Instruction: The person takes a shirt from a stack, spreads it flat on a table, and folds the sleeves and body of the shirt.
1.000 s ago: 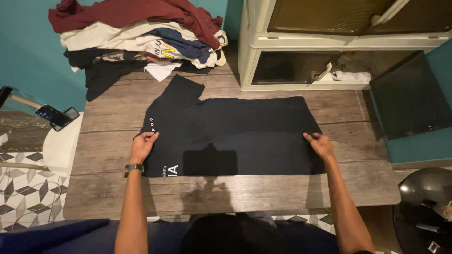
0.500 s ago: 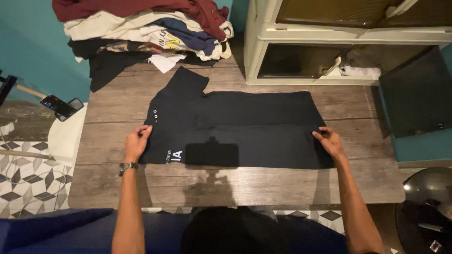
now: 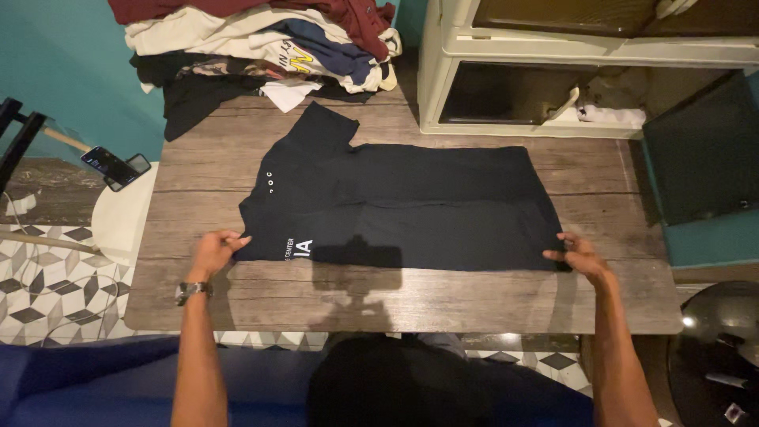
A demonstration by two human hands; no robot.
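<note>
chg: both ur hands slid back to near hem since 1 s ago | L hand [image 3: 212, 251] fingers pinch black t-shirt [image 3: 395, 207] L corner | R hand [image 3: 579, 256] pinches R corner | shirt flat on bench [image 3: 474, 296], half-folded, edge pulled taut

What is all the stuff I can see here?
shirt: one, black with white print, flat on the table
table: one, grey-brown wood, centre
clothes pile: one, maroon, cream, navy and black, table's far left corner
cabinet: one, cream, behind the table
phone: one, dark, on a white stool at left
watch: one, dark, left wrist
left hand: at the shirt's near left corner
right hand: pinching the shirt's near right corner
</note>
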